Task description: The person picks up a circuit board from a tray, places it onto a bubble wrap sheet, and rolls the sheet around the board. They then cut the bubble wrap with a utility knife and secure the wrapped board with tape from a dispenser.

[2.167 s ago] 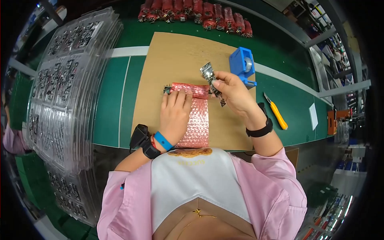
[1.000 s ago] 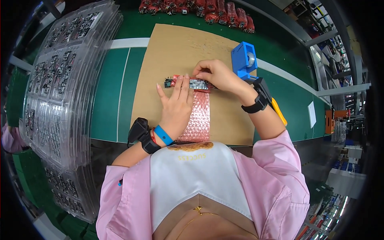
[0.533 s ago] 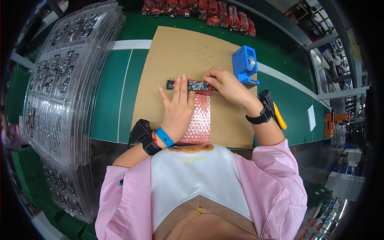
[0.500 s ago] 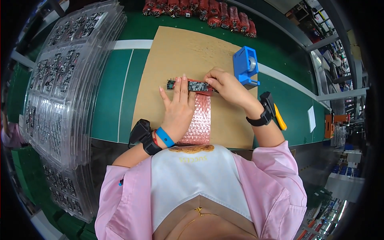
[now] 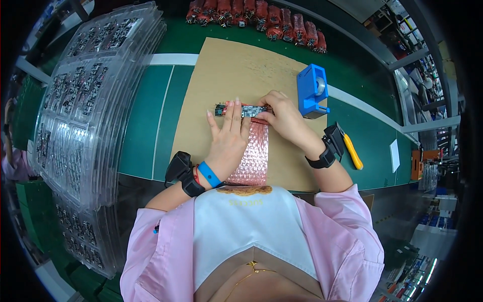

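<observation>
A narrow circuit board [image 5: 251, 111] lies crosswise on red bubble wrap [image 5: 255, 158], whose free length runs back toward my body. My left hand [image 5: 229, 143] rests flat over the board's left part, fingers stretched out and spread, pressing down. At the board's right end my right hand [image 5: 288, 120] is closed, thumb on the near side and fingertips on the far side. What lies beneath the right fingertips is partly hidden. Under everything is a brown cardboard sheet [image 5: 201, 85].
A blue tape dispenser [image 5: 307, 93] stands right of the cardboard, with a yellow-handled tool [image 5: 353, 151] nearer me. Several red wrapped bundles [image 5: 251, 12] line the far side. Stacked clear trays [image 5: 75, 136] of boards rise at the left. A white card [image 5: 394, 156] lies far right.
My right thumb has come down from the top of the board's right end to its near side. My left hand stays flat on the board. The whole view has shifted slightly.
</observation>
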A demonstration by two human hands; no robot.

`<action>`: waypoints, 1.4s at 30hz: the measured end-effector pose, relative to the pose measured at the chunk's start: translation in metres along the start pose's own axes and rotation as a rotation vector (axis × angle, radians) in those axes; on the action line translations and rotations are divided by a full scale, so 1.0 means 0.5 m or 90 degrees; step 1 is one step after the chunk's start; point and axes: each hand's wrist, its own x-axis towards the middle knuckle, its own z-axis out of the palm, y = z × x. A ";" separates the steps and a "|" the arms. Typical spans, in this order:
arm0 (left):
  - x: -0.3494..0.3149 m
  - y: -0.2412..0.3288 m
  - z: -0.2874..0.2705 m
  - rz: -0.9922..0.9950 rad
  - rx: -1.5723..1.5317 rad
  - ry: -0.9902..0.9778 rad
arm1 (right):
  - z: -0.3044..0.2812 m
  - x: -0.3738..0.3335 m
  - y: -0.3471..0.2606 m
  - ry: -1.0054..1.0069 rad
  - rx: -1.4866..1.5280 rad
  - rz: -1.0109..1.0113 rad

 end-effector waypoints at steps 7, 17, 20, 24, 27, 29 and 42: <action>0.027 -0.037 -0.017 0.089 -0.079 -0.013 | 0.003 0.008 0.048 -0.103 0.470 0.299; 0.159 -0.059 -0.070 -0.073 -0.411 -0.017 | -0.050 0.000 0.058 -0.107 0.283 0.176; 0.175 -0.064 -0.042 -0.154 -0.483 -0.158 | -0.054 -0.011 0.036 -0.111 0.259 0.193; 0.174 -0.058 -0.024 -0.111 -0.493 -0.266 | -0.037 -0.041 0.043 -0.038 0.156 0.084; 0.157 -0.008 -0.035 -0.083 -0.276 -0.199 | -0.029 -0.063 0.049 0.030 0.060 -0.011; 0.146 0.011 -0.026 -0.064 -0.250 -0.155 | -0.025 -0.076 0.051 0.089 -0.043 -0.090; 0.103 0.045 0.028 0.069 -0.117 0.014 | -0.018 -0.116 0.099 0.138 0.083 -0.165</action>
